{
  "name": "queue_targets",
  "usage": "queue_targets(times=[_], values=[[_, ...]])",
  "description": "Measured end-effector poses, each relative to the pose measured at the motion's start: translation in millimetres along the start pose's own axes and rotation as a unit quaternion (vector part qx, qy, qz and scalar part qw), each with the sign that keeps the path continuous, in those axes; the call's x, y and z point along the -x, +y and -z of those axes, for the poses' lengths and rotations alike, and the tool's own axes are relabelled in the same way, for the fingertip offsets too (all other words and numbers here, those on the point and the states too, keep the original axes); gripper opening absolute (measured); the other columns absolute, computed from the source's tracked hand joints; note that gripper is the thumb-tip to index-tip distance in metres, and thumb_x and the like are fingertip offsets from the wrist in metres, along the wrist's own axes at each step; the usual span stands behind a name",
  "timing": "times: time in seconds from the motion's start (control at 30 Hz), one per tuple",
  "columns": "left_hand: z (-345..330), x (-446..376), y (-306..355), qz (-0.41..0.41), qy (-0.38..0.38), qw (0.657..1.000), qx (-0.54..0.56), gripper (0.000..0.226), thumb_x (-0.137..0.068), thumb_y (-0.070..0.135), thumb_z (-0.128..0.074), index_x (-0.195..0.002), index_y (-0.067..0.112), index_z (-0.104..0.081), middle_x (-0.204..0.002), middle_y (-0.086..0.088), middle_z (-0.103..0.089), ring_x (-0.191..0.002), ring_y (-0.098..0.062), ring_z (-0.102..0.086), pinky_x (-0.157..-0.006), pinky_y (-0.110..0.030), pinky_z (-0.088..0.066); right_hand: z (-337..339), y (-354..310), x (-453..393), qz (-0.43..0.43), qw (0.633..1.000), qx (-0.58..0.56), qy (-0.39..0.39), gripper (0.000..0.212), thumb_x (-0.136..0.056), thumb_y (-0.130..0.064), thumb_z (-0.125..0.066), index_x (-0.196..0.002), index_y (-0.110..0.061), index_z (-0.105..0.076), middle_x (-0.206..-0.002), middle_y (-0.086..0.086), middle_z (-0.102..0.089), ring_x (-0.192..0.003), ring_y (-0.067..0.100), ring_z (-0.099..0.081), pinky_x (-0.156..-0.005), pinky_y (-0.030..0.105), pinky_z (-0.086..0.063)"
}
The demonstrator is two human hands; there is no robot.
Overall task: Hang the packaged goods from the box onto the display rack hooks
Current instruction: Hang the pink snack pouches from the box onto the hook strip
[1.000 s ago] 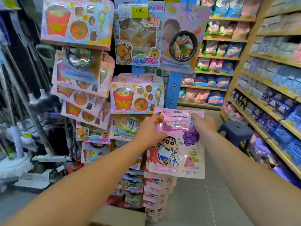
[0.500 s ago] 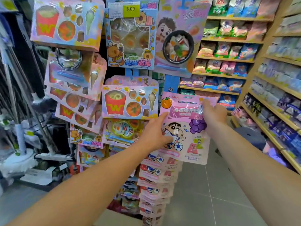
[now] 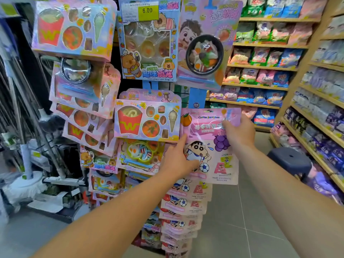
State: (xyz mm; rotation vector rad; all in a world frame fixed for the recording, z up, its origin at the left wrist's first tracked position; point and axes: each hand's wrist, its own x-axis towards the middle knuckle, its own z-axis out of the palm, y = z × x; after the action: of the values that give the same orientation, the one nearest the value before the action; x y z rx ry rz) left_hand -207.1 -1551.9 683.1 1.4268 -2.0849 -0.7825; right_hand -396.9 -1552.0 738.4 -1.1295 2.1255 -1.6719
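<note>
Pink pouch [image 3: 214, 146] raised higher, upright, long axis vertical

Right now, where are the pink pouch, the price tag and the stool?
pink pouch [image 3: 210, 146]: head view, on the cartoon print at its middle.
price tag [image 3: 147, 11]: head view, on the yellow patch reading 6.00.
stool [image 3: 290, 159]: head view, on its dark seat top.

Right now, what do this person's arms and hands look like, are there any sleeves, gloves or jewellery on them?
Both forearms are bare as far as the head view shows: no sleeve reaches into the picture. The left hand and right hand wear no gloves, and no watch, bracelet or ring is visible on the sides that face the camera.
</note>
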Motion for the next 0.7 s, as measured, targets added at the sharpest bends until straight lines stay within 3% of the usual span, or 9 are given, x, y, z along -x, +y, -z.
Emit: queue_targets(times=[0.1,0.17,0.33,0.4,0.53,0.7], values=[[-1,5,-9,-0.007,-0.011,1.0,-0.028,0.098,-0.076,0.051,-0.067,-0.152,0.042,-0.007,-0.117,-0.005,-0.06,-0.099,-0.028,-0.061,-0.081,-0.042,-0.054,-4,-3,3,0.031,0.998,0.029,0.036,0.022,-0.091,-0.026,-0.065,-0.105,-0.012,-0.057,-0.097,0.0,-0.057,-0.088,0.02,-0.053,-0.074,0.029,-0.04],[2,7,-9,-0.031,0.033,0.995,-0.088,0.086,-0.082,0.045,-0.064,-0.151,0.041,-0.013,-0.12,-0.003,-0.057,-0.101,-0.026,-0.059,-0.08,-0.042,-0.054,-11,-3,6,0.054,0.998,0.029,0.016,0.024,-0.091,-0.027,-0.065,-0.105,-0.009,-0.057,-0.097,0.002,-0.058,-0.088,0.02,-0.053,-0.073,0.029,-0.039],[20,3,3,-0.162,0.162,0.952,-0.203,0.069,-0.09,0.035,-0.057,-0.151,0.025,-0.027,-0.141,-0.001,-0.041,-0.129,-0.026,-0.034,-0.106,-0.043,-0.038,-26,-4,19,0.056,0.998,0.005,-0.009,0.02,-0.094,-0.021,-0.062,-0.099,-0.003,-0.052,-0.086,0.001,-0.051,-0.081,0.019,-0.047,-0.057,0.027,-0.027],[29,-5,5,-0.19,0.183,0.926,-0.27,0.071,-0.09,0.034,-0.055,-0.153,0.023,-0.022,-0.154,-0.002,-0.027,-0.142,-0.029,-0.019,-0.117,-0.046,-0.021,-26,-4,19,0.04,0.999,-0.009,-0.023,0.018,-0.095,-0.02,-0.06,-0.101,-0.005,-0.052,-0.094,0.003,-0.053,-0.086,0.02,-0.049,-0.063,0.028,-0.033],[36,-20,10,-0.202,0.156,0.884,-0.392,0.082,-0.092,0.039,-0.049,-0.156,0.019,-0.002,-0.163,0.0,-0.006,-0.149,-0.032,0.007,-0.118,-0.055,0.002,-24,-2,14,0.014,0.997,-0.016,-0.071,0.016,-0.095,-0.023,-0.056,-0.105,-0.011,-0.051,-0.102,0.003,-0.056,-0.096,0.025,-0.058,-0.083,0.04,-0.051],[35,-27,10,-0.196,0.12,0.862,-0.451,0.087,-0.088,0.044,-0.048,-0.155,0.017,0.001,-0.162,0.0,-0.007,-0.147,-0.037,0.017,-0.115,-0.063,0.004,-28,-1,11,0.007,0.996,0.035,-0.087,0.02,-0.096,-0.022,-0.055,-0.111,-0.009,-0.056,-0.105,0.007,-0.061,-0.093,0.024,-0.056,-0.075,0.03,-0.041]])
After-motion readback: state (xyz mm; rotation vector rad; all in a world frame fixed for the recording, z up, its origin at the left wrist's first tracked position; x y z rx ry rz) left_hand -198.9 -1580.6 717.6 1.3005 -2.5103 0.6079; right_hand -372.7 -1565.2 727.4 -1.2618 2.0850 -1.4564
